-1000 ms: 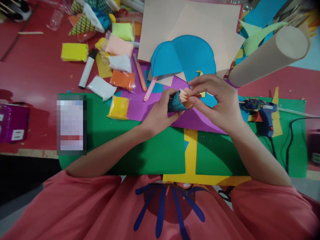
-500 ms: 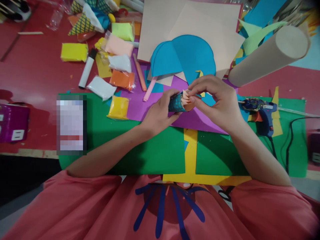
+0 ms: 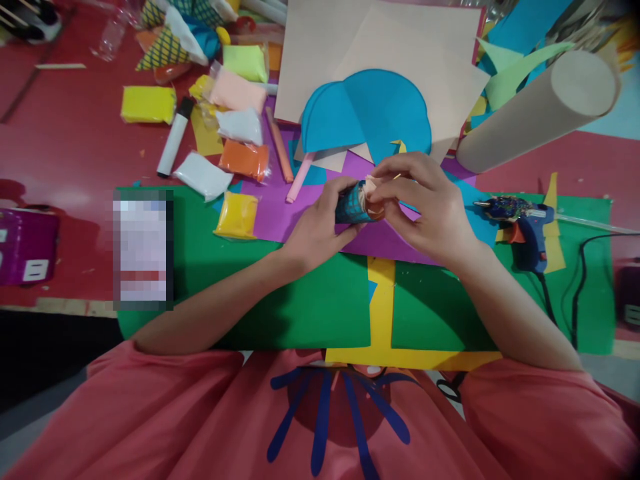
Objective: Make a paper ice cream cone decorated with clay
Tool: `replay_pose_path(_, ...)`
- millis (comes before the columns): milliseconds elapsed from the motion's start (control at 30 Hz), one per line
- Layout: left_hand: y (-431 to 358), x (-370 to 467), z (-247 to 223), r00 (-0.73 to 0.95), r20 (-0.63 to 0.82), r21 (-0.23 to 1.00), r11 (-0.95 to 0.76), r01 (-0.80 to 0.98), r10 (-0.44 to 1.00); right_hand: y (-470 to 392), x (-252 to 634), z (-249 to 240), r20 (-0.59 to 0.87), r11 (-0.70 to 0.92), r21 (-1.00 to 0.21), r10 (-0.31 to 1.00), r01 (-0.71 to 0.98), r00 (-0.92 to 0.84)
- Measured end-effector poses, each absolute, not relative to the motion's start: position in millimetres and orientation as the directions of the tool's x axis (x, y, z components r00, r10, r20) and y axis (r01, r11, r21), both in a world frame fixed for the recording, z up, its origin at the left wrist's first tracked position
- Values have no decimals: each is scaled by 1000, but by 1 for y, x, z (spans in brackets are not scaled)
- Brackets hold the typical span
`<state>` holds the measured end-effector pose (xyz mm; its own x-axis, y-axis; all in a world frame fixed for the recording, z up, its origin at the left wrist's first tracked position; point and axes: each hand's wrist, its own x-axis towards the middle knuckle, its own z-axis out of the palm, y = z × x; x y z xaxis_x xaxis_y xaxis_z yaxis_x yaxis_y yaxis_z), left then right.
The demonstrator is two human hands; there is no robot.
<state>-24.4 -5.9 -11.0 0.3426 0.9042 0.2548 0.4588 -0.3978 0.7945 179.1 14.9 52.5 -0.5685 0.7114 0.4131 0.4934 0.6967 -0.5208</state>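
Note:
My left hand [image 3: 320,223] is wrapped round a small blue tube with a dark grid pattern [image 3: 353,203], held on its side above the purple sheet [image 3: 280,213]. Pale peach paper flaps [image 3: 371,190] stick out of the tube's right end. The fingertips of my right hand [image 3: 420,200] pinch at these flaps, with the thumb below. Just behind the hands lies a rounded blue paper cutout [image 3: 385,107], and a thin yellow scrap [image 3: 400,145] shows past my right knuckles.
A glue gun [image 3: 525,223] with its cord lies on the green sheet [image 3: 590,280] at right. A large cardboard tube [image 3: 530,120] leans behind it. Several clay packets, one orange [image 3: 245,160], and a marker [image 3: 175,137] lie left. A blurred phone-like object [image 3: 143,250] is nearer.
My right hand has moved slightly left and closed in on the tube's end, pressing the peach flaps inward. The left hand has barely shifted.

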Motion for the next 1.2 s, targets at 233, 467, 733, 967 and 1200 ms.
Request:
replay_pose_path(233,-6,-24,-11,335,264,773,-406,487,904,14,181,63,387,682,-565,717,465,-581)
replay_pose_path(467,-7,-24,-4,386,209,785,-390,482,898,11,177,64,342,620,-632,761,465,-551)
replay_pose_path(733,-4,-24,-6,379,187,797,-366,481,906,12,175,62,315,596,-682,762,423,-565)
replay_pose_path(967,-6,-22,-3,386,168,823,-344,452,907,16,177,65,281,568,-728,758,383,-589)
replay_pose_path(1200,-8,-17,2,418,139,877,-307,369,898,15,176,63,302,562,-747,762,355,-572)
